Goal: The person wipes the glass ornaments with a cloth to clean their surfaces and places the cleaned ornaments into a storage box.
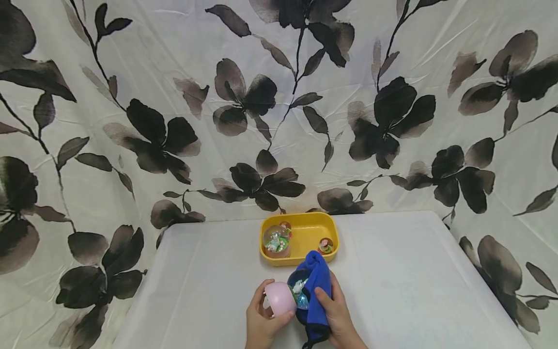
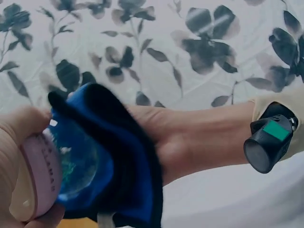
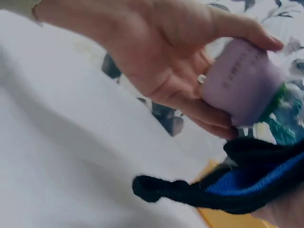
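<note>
A snow globe (image 1: 280,299) with a pink base lies tipped sideways above the table. My left hand (image 1: 260,320) grips it by the base, thumb below and fingers above. In the right wrist view, raised lettering shows on the base (image 3: 242,80). The clear dome, with green and glittery figures inside, points toward a blue cloth (image 1: 321,291) with black edging. My right hand (image 1: 339,312) holds this cloth, thumb on its near face. In the left wrist view, the cloth (image 2: 137,156) cups the dome (image 2: 78,161) and hides the right fingers.
A yellow tray (image 1: 301,262) stands at the back of the white table (image 1: 200,281), just beyond the hands. Inside it are a larger snow globe (image 1: 277,242) at left and small globes at its back and right. A flowered cloth (image 1: 314,145) hangs behind the table.
</note>
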`<state>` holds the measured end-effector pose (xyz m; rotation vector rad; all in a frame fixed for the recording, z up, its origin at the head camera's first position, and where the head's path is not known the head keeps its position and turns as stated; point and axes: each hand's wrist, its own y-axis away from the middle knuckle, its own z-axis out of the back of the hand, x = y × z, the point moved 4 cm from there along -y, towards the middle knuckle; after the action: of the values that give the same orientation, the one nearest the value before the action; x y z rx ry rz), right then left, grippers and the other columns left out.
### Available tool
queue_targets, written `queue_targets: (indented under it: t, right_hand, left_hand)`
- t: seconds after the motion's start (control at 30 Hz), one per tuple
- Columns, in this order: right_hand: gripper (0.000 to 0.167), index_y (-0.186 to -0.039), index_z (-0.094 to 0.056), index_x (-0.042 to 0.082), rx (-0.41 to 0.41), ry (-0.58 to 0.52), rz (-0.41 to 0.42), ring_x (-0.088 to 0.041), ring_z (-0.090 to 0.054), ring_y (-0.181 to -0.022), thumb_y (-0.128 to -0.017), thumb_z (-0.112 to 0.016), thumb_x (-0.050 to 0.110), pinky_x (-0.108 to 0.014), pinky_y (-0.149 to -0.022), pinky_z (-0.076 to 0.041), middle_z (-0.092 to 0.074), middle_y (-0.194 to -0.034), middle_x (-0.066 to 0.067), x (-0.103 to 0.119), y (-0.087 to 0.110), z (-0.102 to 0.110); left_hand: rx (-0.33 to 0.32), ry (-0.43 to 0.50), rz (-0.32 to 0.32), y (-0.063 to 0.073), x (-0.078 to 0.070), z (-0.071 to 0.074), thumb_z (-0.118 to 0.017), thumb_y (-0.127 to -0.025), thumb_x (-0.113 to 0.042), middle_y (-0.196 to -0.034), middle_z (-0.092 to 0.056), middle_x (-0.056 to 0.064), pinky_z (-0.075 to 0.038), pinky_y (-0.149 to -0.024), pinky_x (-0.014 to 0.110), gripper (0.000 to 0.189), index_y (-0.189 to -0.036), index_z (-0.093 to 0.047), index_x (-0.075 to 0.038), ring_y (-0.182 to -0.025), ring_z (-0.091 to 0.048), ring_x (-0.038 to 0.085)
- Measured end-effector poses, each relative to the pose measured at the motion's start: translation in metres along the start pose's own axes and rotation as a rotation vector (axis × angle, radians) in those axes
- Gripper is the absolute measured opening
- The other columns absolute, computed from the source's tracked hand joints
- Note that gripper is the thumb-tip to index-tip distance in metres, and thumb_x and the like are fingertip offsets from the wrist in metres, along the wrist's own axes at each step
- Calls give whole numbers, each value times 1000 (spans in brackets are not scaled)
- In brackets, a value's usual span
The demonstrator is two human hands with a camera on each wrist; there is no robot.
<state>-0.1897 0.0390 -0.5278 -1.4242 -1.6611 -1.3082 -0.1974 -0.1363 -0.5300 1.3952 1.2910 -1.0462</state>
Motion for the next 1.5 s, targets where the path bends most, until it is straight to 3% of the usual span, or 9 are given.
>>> queue_targets:
  t: [0.23,0.37,0.57,0.7,0.9,1.0,1.13,1.3,1.5]
  right_hand:
    - [84,-154,-20,14,-143,116,50,-40,-37,-130,-90,-70,36,-57,-102,-36,-31,-150,-20,-9,0,0]
    - [85,-153,-25,17,-168,208,92,-40,-35,-130,-86,-74,36,-59,-100,-35,-33,-149,-18,-13,1,-1]
    - [79,-149,-34,22,-147,333,111,-37,-42,-126,-83,-76,39,-56,-97,-40,-41,-145,-14,-12,2,1]
    - [73,-146,-40,23,-1,429,120,-36,-46,-121,-84,-75,35,-54,-92,-44,-43,-143,-14,-5,0,2]
    - [63,-143,-45,23,327,455,85,-32,-49,-114,-86,-71,29,-46,-87,-45,-47,-138,-12,1,-3,3]
    - [61,-143,-46,21,413,457,68,-30,-50,-112,-87,-70,29,-43,-85,-45,-49,-136,-12,1,-4,5]
    - [61,-144,-44,16,472,374,32,-29,-50,-113,-89,-65,31,-41,-89,-44,-49,-135,-12,-2,-9,7]
    - [72,-151,-26,1,530,145,-58,-27,-48,-119,-94,-52,37,-38,-98,-40,-48,-136,-15,-11,-8,12]
    - [88,-154,-2,2,346,66,-216,-39,-33,-129,-95,-40,55,-54,-105,-29,-29,-146,-29,-18,-1,17]
  left_hand:
    - [-85,-119,74,2,1,-7,-91,-56,2,-128,-49,18,-58,-67,36,90,-135,-50,-13,-92,-65,29]
    - [-61,-242,-14,3,-1,-6,-92,-55,-2,-123,-49,12,-57,-66,34,86,-130,-54,-21,-95,-62,29]
    - [107,-547,-212,-6,-15,3,-96,-54,-23,-117,-52,-6,-55,-69,28,82,-124,-55,-35,-101,-56,21]
    - [304,-612,-295,-17,-28,13,-97,-52,-29,-118,-54,-10,-54,-69,29,83,-124,-56,-35,-101,-56,17]
    - [589,-494,-243,-27,-33,24,-96,-55,-23,-120,-54,1,-56,-70,35,80,-125,-57,-25,-100,-56,24]
    - [659,-424,-187,-28,-29,27,-95,-56,-14,-119,-55,6,-56,-70,37,79,-125,-57,-21,-99,-57,26]
    - [675,-364,-159,-31,-22,29,-93,-57,-8,-120,-55,8,-56,-68,37,78,-126,-57,-18,-95,-59,25]
    - [722,-141,-112,-31,-11,28,-88,-60,2,-126,-49,20,-57,-69,44,79,-129,-50,0,-92,-64,29]
    - [611,15,-42,-30,0,26,-86,-62,2,-126,-44,25,-55,-79,46,76,-128,-49,2,-100,-60,31]
